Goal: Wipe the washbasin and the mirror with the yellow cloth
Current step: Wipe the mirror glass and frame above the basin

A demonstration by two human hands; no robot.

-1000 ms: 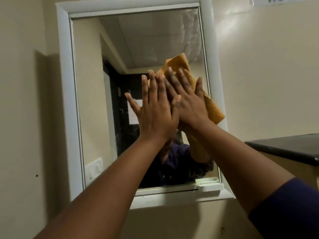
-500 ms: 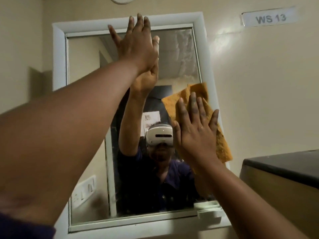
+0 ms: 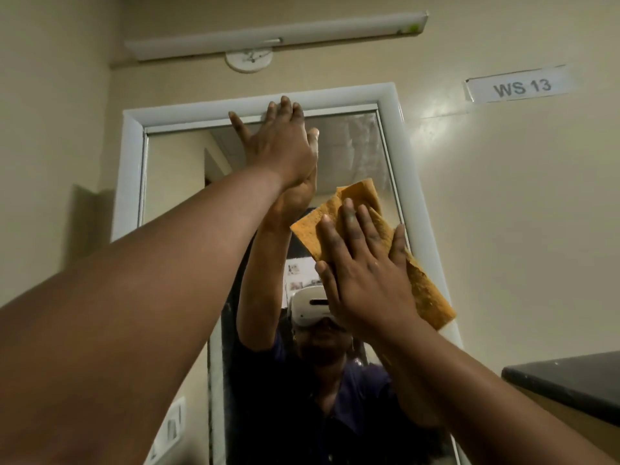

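Observation:
The white-framed mirror (image 3: 174, 182) hangs on the wall ahead, seen from below. My right hand (image 3: 364, 273) presses the yellow cloth (image 3: 426, 297) flat against the glass near the mirror's right edge, fingers straight and spread. My left hand (image 3: 278, 146) lies flat with straight fingers at the mirror's top, its fingertips reaching the upper frame. The washbasin is out of view. The glass reflects both arms and a person wearing a headset.
A dark-topped counter (image 3: 570, 380) juts in at the lower right. On the wall sit a "WS 13" label (image 3: 520, 87), a tube light (image 3: 275, 38) and a round fitting above the mirror. A switch plate shows in the reflection at lower left.
My left hand moved up from beside the right hand to the mirror's top edge. The view tilted upward. My right hand stayed pressing the cloth near the right edge.

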